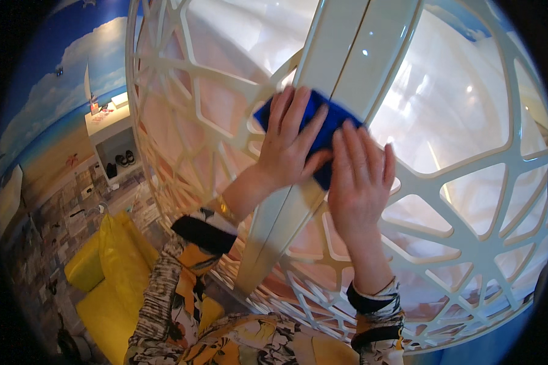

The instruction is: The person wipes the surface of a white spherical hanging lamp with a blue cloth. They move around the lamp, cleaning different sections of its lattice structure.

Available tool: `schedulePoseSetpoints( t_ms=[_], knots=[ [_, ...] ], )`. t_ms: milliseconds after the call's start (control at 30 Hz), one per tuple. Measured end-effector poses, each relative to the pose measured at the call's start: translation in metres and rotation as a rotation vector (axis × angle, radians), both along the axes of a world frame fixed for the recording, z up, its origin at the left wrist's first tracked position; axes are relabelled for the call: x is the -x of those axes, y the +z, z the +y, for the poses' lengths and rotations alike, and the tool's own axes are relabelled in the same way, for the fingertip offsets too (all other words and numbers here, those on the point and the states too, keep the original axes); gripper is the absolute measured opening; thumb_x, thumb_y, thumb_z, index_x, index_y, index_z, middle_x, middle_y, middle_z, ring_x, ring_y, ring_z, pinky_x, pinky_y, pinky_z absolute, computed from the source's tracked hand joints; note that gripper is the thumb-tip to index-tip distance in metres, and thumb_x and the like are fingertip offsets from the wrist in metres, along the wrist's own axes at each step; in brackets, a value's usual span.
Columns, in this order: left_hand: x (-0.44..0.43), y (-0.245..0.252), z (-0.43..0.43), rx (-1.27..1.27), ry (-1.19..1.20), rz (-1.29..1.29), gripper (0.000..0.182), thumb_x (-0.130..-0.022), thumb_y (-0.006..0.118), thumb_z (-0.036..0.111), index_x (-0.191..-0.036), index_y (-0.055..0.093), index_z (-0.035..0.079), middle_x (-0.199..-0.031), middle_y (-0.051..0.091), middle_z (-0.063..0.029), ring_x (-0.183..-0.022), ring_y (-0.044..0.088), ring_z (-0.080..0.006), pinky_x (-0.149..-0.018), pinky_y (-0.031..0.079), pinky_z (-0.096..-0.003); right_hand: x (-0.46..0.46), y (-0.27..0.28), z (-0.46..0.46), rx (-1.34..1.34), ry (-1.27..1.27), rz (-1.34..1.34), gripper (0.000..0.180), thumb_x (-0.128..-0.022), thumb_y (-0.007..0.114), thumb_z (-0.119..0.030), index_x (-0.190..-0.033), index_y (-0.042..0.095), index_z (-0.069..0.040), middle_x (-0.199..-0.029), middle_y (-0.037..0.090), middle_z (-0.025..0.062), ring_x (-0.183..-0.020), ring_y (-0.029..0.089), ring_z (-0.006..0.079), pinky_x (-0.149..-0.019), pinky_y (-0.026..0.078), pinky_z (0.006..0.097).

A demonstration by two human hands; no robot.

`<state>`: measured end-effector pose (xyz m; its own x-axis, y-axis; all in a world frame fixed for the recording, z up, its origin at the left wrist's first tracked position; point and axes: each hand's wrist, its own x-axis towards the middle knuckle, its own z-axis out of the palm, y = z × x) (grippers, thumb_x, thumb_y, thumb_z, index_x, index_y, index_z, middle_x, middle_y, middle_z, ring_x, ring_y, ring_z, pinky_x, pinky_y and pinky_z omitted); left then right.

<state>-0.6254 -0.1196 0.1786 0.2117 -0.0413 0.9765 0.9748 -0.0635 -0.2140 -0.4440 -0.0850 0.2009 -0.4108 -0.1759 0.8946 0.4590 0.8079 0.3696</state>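
Note:
A folded blue cloth lies against a glossy white band that has a narrow seam along it. My left hand presses the cloth from above, its fingers spread over the fabric. Over the cloth's right edge rest the fingers of my right hand, which also holds it to the surface. The band runs down the rounded side of a white openwork shell, between its web-like openings. Pale, shiny material shows through the gaps. My palms and part of the cloth are hidden.
Lower left, a yellow padded seat stands on a patterned wood-look floor. Beyond it, a white cabinet holds dark shoes below and a small model sailboat on top. A beach mural covers the wall.

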Motion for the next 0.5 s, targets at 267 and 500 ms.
schedulePoseSetpoints(
  t_ms=[267, 500],
  knots=[
    [0.002, 0.018, -0.001, 0.065, -0.009, 0.008, 0.064, -0.089, 0.065, 0.037, -0.143, 0.052, 0.006, -0.158, 0.039, -0.0184, -0.148, 0.033, -0.0389, -0.118, 0.020, -0.0595, 0.002, -0.003, -0.004, -0.005, -0.040, -0.011, 0.042, -0.090, 0.069, -0.012, -0.132, 0.065, -0.008, -0.148, 0.055, 0.0129, -0.142, 0.047, 0.0289, -0.119, 0.030, 0.0487],
    [-0.003, -0.064, -0.010, 0.178, -0.026, -0.050, 0.062, -0.087, 0.065, 0.036, -0.140, 0.054, 0.005, -0.156, 0.041, -0.0209, -0.145, 0.035, -0.0423, -0.116, 0.024, -0.0632, -0.011, -0.074, -0.005, 0.042, -0.004, -0.191, 0.039, -0.091, 0.064, -0.010, -0.128, 0.065, 0.000, -0.145, 0.056, 0.0198, -0.138, 0.051, 0.0358, -0.114, 0.039, 0.0480]
  ],
)
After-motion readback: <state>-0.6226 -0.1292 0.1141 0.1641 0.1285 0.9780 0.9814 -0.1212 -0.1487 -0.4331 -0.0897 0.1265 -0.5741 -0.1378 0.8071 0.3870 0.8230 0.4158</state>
